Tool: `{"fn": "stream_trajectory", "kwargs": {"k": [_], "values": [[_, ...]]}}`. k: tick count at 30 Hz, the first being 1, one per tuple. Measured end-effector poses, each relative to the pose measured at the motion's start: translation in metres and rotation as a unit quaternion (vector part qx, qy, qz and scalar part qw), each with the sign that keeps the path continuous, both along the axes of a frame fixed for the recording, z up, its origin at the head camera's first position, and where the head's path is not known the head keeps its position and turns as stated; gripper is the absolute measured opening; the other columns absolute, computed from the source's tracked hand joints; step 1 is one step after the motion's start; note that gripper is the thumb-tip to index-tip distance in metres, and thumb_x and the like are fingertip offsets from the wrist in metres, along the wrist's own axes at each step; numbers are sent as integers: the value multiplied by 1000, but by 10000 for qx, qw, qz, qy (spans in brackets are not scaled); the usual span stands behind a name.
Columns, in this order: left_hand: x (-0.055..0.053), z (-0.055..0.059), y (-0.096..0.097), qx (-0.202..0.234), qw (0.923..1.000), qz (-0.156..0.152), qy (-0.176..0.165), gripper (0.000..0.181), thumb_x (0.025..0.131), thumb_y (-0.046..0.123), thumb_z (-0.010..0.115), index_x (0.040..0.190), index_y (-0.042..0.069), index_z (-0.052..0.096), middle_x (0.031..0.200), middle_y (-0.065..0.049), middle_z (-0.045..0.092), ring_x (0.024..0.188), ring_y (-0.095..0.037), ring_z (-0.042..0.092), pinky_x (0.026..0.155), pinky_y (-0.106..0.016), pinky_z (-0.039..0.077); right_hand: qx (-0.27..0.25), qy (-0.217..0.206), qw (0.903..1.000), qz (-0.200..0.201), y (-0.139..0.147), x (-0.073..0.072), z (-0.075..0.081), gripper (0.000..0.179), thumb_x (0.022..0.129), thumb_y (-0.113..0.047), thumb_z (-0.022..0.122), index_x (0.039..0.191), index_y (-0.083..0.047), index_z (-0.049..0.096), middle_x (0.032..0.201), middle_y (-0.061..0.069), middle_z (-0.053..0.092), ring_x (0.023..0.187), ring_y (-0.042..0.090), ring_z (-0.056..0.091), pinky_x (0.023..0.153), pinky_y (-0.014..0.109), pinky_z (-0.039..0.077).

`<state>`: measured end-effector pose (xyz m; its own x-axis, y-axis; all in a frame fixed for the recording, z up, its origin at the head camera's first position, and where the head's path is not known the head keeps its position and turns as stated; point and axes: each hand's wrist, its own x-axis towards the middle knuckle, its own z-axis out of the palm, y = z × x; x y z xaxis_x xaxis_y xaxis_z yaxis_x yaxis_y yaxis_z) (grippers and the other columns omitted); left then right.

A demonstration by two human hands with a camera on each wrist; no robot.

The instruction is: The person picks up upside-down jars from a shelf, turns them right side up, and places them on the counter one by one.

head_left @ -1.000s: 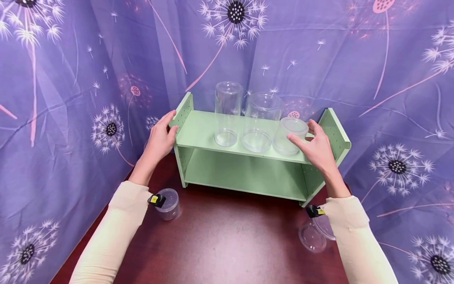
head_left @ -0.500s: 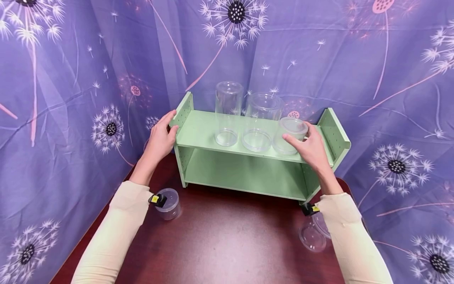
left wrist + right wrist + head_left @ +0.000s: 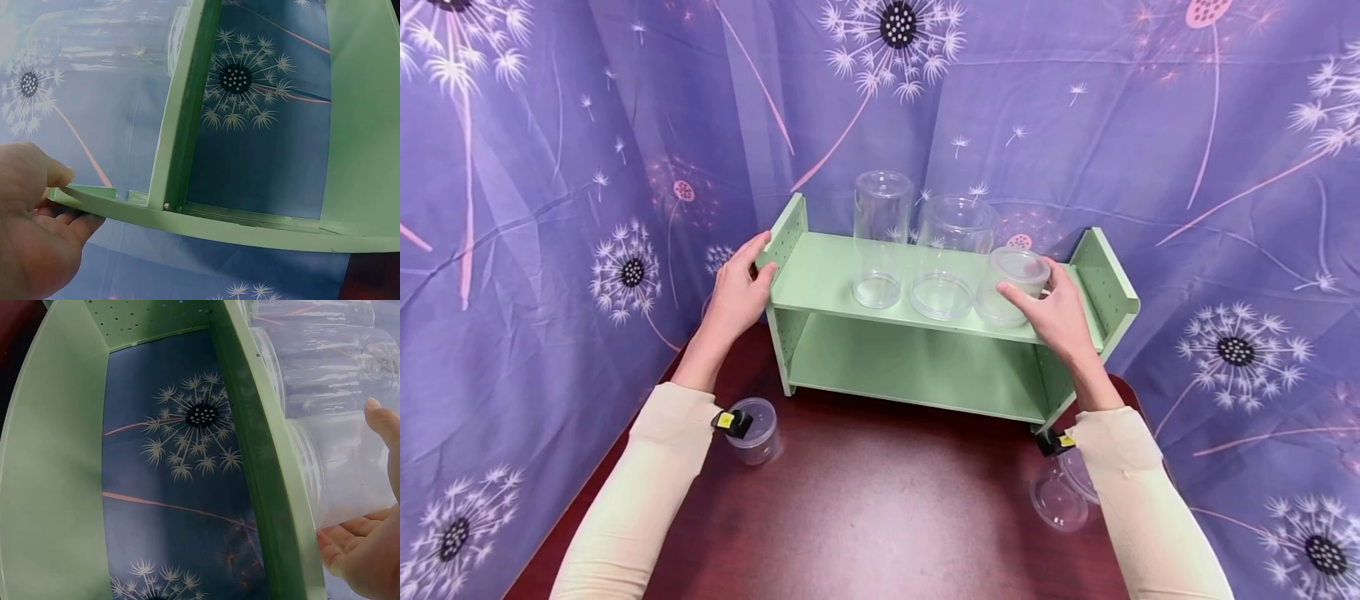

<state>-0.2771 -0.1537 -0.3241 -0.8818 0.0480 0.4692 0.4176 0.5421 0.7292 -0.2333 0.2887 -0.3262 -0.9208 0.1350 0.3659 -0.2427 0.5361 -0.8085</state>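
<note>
My left hand [image 3: 737, 287] grips the left side panel [image 3: 785, 237] of a light green two-tier shelf [image 3: 910, 358]. In the left wrist view its thumb and fingers lie on opposite faces of that panel. On the top tier stand a tall narrow clear jar [image 3: 882, 237], a wider clear jar [image 3: 953, 258] and a short clear jar [image 3: 1002, 296] in a row, all upright. My right hand [image 3: 1060, 312] holds the short jar at its right side, thumb in front and fingers partly hidden behind it. That jar [image 3: 350, 469] appears to touch or nearly touch the wider one.
A small lidded clear jar [image 3: 756, 437] stands on the dark red table [image 3: 880, 517] by my left wrist. Clear round lids [image 3: 1060, 502] lie at the right, partly under my right sleeve. Purple dandelion-print cloth [image 3: 1037, 100] hangs behind and at both sides.
My right hand has moved slightly left and closed its fingers against the short jar, which has barely shifted. The left hand keeps its place on the shelf.
</note>
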Motion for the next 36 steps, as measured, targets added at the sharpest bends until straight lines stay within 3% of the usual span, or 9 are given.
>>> {"fn": "stream_trajectory", "kwargs": {"k": [8, 17, 20, 25, 31, 36], "values": [[2, 0, -2, -12, 9999, 134, 34, 51, 103, 10, 58, 154, 9, 49, 157, -10, 47, 146, -30, 41, 122, -44, 31, -30, 82, 9998, -200, 1, 10, 7, 77, 91, -36, 79, 152, -4, 45, 140, 16, 58, 121, 20, 54, 89, 20, 44], [2, 0, -3, -185, 9996, 132, 156, 50, 103, 10, 59, 152, 8, 52, 155, -13, 50, 143, -33, 45, 118, -49, 37, 28, 214, 9977, -646, 12, 42, 24, 74, 90, -38, 80, 151, -10, 49, 130, 11, 63, 92, 8, 57, 71, 17, 45], [2, 0, -4, -152, 9997, 78, 171, 49, 103, 10, 59, 152, 7, 53, 154, -14, 51, 135, -34, 52, 112, -49, 42, -35, 237, 9956, -910, 17, 55, 30, 72, 90, -37, 80, 151, -12, 51, 127, 8, 63, 92, 7, 57, 73, 18, 44], [1, 1, -4, -88, 9999, 54, 88, 50, 103, 10, 59, 152, 8, 52, 154, -13, 51, 120, -32, 56, 101, -48, 46, -560, 222, 9912, -1180, 23, 77, 38, 68, 90, -31, 81, 150, -15, 51, 126, 0, 63, 102, 8, 60, 80, 15, 47], [2, 2, -5, -97, 9999, 68, 39, 50, 103, 12, 60, 152, 9, 53, 153, -13, 52, 114, -31, 56, 99, -48, 45, -1634, 246, 9809, -1031, 34, 102, 39, 66, 89, -16, 83, 147, -13, 52, 126, -1, 63, 111, 10, 60, 86, 10, 47], [0, 2, -6, -132, 9999, 71, 32, 50, 103, 14, 60, 152, 9, 53, 152, -13, 53, 109, -30, 56, 97, -47, 46, -1987, 175, 9742, -1055, 42, 121, 33, 67, 89, -13, 83, 148, -14, 52, 127, -1, 63, 114, 9, 59, 89, 9, 46]]}}
